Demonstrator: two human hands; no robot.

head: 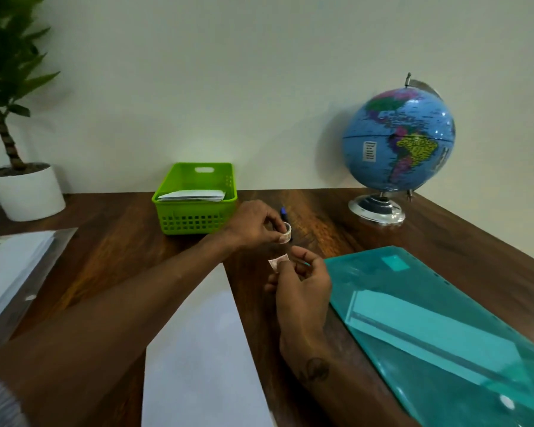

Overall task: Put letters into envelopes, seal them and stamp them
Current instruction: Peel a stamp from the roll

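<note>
Above a wooden desk (336, 217), the left hand (253, 224) pinches a small roll of stamps (285, 232), while the right hand (302, 282) pinches a single detached stamp (276, 262) between thumb and fingertips, just below the roll. A white envelope (198, 349) lies flat beneath the forearms. Behind, a green basket (195, 217) holds finished envelopes (191, 195); a teal folder (444, 328) lies to the right.
</note>
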